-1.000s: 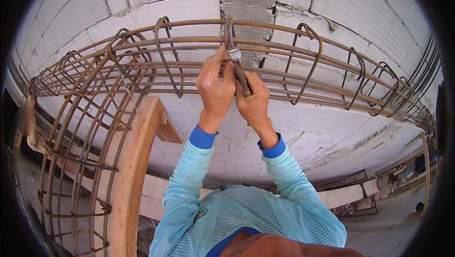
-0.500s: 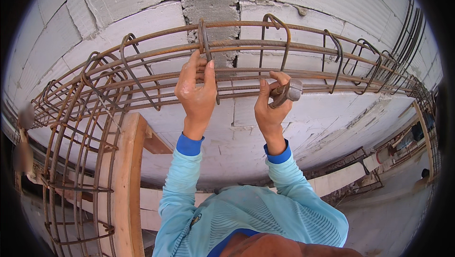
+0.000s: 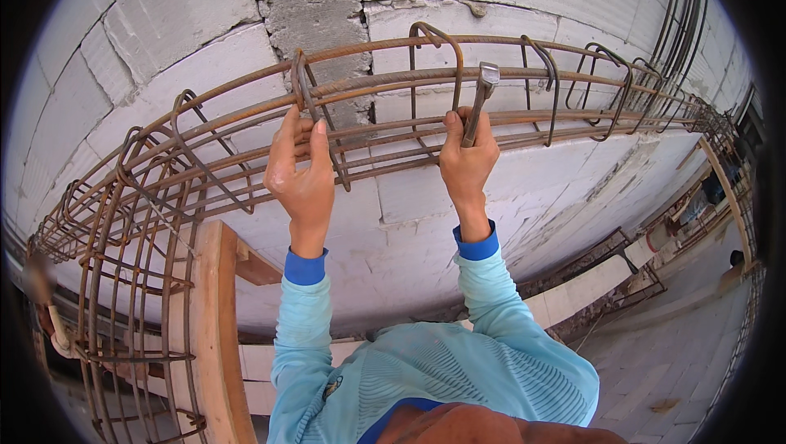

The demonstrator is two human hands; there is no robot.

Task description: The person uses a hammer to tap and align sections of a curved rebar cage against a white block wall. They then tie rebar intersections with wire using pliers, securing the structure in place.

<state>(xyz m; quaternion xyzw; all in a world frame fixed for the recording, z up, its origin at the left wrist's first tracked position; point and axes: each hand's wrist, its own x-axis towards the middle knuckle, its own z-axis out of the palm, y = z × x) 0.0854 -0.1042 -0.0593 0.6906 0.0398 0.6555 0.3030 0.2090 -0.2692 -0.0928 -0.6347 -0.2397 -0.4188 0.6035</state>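
Observation:
A long cage of rusty reinforcing bars runs across in front of the block wall. My left hand reaches up to a bent steel stirrup on the cage, fingertips and thumb against its two sides. Whether a thin tie wire is also between those fingers is too small to tell. Farther right, my right hand is closed round metal pincers, their head pointing up in front of the upper bars. Its thumb lies along the handles. Another stirrup stands just left of the pincers' head.
White block wall with a grey concrete column rises behind the cage. A vertical bar cage and wooden formwork stand at left, near a blurred shape. Upright bars rise at far right; a wooden post leans below.
My right hand has turned the pincers from pointing right and toward me to pointing up. The view has shifted and tilted; my left hand stays at the same stirrup.

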